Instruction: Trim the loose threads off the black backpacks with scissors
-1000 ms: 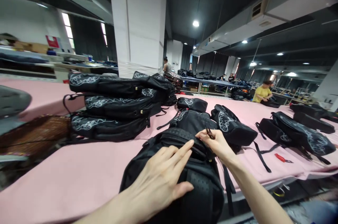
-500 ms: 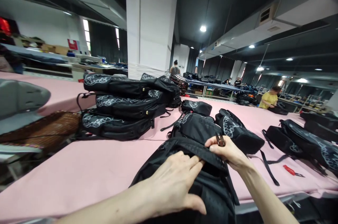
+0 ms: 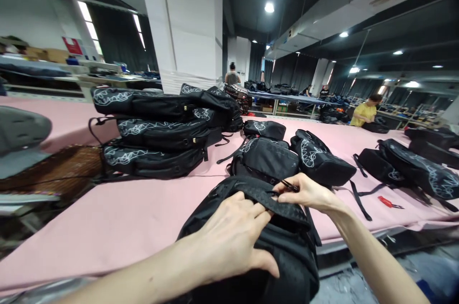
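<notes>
A black backpack [image 3: 290, 251] stands in front of me at the table's near edge, its zip opening gaping near the top. My left hand [image 3: 233, 234] lies over it, the fingertips hooked into the opening under the top edge and the thumb held apart. With my right hand [image 3: 301, 193] I hold small dark thread snips [image 3: 289, 185] against the palm, blades pointing left. Its thumb and fingertips also pinch at the backpack's top edge; what is between them is too small to make out.
Several black backpacks with white scribble prints are stacked [image 3: 154, 127] at left on the pink tabletop [image 3: 125, 227]; others [image 3: 267, 158] lie ahead and at right. Red-handled snips [image 3: 385, 201] rest at right. A grey chair [image 3: 21, 127] stands at left. A person in yellow [image 3: 365, 113] works farther off.
My right hand has shifted slightly left along the backpack's top edge, and the snips have turned from upright to nearly flat. The left hand stays at the opening. The view has tilted slightly.
</notes>
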Action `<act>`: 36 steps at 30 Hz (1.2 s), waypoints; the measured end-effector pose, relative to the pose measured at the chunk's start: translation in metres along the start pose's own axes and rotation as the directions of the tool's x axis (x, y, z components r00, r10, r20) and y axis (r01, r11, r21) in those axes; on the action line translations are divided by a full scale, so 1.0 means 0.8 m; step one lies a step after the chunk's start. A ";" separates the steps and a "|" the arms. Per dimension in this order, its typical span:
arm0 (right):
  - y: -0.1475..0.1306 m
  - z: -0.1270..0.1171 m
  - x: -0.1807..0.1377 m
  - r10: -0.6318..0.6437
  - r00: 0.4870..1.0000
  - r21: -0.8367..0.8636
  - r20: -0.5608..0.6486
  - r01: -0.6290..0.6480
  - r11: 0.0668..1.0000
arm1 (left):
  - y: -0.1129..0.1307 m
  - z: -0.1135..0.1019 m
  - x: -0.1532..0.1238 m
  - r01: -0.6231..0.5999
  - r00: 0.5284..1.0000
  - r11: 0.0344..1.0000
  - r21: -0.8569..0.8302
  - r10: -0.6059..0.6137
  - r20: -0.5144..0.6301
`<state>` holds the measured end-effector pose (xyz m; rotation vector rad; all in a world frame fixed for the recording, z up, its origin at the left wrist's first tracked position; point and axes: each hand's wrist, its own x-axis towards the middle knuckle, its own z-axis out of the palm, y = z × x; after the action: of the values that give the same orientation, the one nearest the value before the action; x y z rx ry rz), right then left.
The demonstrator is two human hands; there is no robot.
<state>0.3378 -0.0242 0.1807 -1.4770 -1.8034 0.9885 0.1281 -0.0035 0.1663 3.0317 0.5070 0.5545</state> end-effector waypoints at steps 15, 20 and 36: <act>0.039 0.024 0.055 0.168 0.949 0.424 -0.265 -0.042 0.905 | 0.000 -0.008 -0.032 -0.138 0.990 0.990 0.018 0.138 -0.024; 0.032 0.027 0.056 0.174 0.957 0.464 -0.232 -0.049 0.885 | -0.006 -0.021 -0.016 -0.076 0.979 0.996 -0.053 0.085 0.188; 0.038 0.023 0.043 0.202 0.951 0.479 -0.233 -0.069 0.875 | -0.075 -0.034 0.019 0.364 0.897 0.741 -0.564 -0.443 -0.002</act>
<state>0.3321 0.0097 0.1451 -1.3631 -1.1680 1.1266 0.1133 0.0574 0.1927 2.2489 0.8198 0.7272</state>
